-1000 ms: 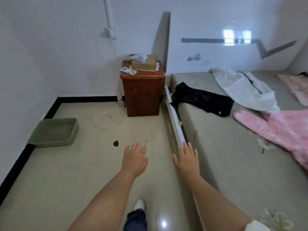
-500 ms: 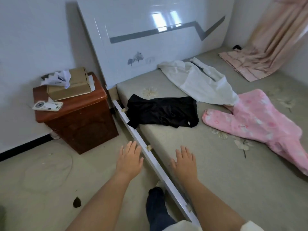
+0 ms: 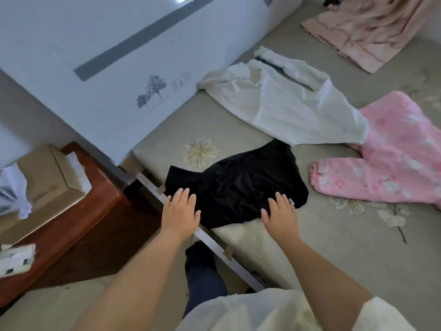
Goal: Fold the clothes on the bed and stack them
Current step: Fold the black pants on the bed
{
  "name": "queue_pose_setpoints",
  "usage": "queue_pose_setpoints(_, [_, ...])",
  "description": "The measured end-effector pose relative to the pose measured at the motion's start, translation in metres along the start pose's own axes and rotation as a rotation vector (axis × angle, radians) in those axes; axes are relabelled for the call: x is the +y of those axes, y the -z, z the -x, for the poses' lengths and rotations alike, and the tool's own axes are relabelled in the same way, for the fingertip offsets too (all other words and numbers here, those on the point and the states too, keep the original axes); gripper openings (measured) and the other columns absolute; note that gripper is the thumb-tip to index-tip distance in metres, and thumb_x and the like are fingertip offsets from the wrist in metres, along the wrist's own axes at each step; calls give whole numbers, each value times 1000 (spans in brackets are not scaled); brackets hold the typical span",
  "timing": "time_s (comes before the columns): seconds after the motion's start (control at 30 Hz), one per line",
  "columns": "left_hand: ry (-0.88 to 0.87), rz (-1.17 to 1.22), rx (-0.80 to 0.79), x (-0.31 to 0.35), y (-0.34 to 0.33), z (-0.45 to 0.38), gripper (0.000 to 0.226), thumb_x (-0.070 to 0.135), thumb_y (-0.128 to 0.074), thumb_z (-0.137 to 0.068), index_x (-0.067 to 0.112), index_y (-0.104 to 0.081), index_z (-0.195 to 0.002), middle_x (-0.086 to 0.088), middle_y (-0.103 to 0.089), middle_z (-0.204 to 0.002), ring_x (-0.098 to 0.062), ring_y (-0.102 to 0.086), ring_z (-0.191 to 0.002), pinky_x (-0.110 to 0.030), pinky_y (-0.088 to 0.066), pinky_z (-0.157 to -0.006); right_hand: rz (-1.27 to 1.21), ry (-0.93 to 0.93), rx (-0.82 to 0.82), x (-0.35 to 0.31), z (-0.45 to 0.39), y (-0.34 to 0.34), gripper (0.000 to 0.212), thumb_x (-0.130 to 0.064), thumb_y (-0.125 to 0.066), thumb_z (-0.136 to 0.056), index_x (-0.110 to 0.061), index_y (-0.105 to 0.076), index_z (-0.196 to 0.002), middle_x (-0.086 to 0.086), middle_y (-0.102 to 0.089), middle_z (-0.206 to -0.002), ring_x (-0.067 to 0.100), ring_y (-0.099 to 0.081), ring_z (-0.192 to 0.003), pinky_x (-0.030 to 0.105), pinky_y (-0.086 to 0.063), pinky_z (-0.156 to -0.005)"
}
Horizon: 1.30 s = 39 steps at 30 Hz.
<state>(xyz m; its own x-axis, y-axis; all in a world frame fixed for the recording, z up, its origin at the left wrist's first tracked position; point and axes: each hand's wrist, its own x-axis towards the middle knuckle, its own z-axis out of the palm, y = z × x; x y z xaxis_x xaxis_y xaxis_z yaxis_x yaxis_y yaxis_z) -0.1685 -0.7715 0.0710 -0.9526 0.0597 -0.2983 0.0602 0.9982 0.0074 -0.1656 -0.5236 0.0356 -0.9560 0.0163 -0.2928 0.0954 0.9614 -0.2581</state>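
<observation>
black garment [image 3: 238, 185] just ahead of both grips, long axis left-right along bed [image 3: 334, 247] edge; left hand [image 3: 179, 212] and right hand [image 3: 280, 215] released, flat, equally near.

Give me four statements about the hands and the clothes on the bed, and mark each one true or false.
1. Both the left hand and the right hand have straight fingers at the black garment. True.
2. The white garment is already folded. False: it lies spread and rumpled.
3. The pink garment lies on the bed. True.
4. A cardboard box sits on the bed. False: the cardboard box is on the wooden nightstand.
</observation>
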Motion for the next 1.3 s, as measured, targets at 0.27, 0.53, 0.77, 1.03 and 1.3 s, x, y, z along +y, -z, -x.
queue_pose_setpoints(0.27, [-357, -26, -222, -17, -19, -144, 52, 37, -34, -96, 14, -26, -142, -5, -20, -152, -18, -9, -141, -39, -13, -113, -21, -360, -174, -36, -77, -23, 47, -35, -35, -98, -12, -34, -139, 6, -23, -152, 21, -9, -142, 39, -8, -115])
queue_pose_setpoints(0.53, [-427, -78, -420, -38, -81, -218, 42, 37, -44, -93, 15, -38, -129, 0, -44, -132, -18, -36, -127, -32, -28, -103, 38, -452, -379, -61, -157, -77, 55, -29, -51, -92, -25, -28, -142, 7, -33, -144, 25, -19, -138, 53, 3, -111])
queue_pose_setpoints(0.77, [-351, 306, -406, -47, -87, -236, 24, 17, -43, -96, 2, -57, -106, -11, -60, -98, -27, -55, -94, -29, -33, -68, -42, -357, -319, -45, -158, -84, 36, -9, -43, -87, -16, -60, -118, 6, -59, -108, 24, -54, -105, 32, -23, -105])
queue_pose_setpoints(1.03, [-132, 638, -144, -1, -23, -268, 24, 15, -35, -98, -4, -46, -108, -10, -49, -82, -26, -45, -73, -32, -30, -64, 202, -554, -598, -7, -59, -52, 40, -16, -38, -90, -31, -48, -126, 2, -45, -110, 19, -55, -94, 31, -29, -97])
queue_pose_setpoints(1.3, [-512, -165, -300, 32, -34, -232, 29, 10, -51, -87, 11, -45, -115, -6, -50, -119, -25, -46, -112, -34, -39, -89, 118, -763, -964, 31, -39, -61, 21, -23, -37, -93, -19, -57, -98, 0, -57, -119, 23, -46, -121, 39, -19, -110])
